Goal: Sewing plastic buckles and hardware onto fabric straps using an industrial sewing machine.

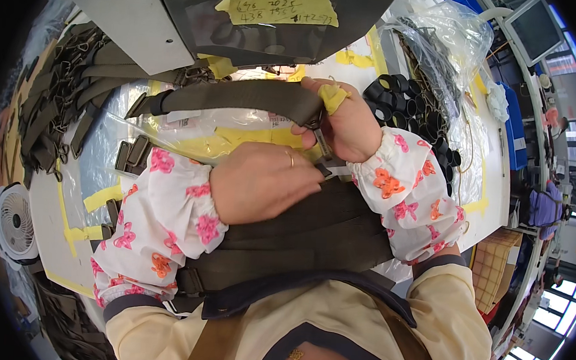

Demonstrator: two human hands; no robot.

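Well to the right of the hands, a white worktable edged with yellow tape gives way to a long room with windows and a monitor. As the head view shows, a dark panel bearing a handwritten yellow note stands just beyond the hands. The person's right hand, with yellow tape round its thumb, is closed on the folded end of an olive-brown webbing strap, from which a metal clasp hangs below the fingers. The strap runs leftward from there, passing beyond the left hand. Nearer the body, the left hand, wearing a ring, has its fingers bent together beside a small dark tab; whether it grips that tab cannot be told. Floral sleeve covers wrap both forearms. Below the hands, wide dark webbing lies across the lap. Left of the left hand are metal buckles, a heap of hooked straps and a white fan; beyond the right hand cluster black rings.
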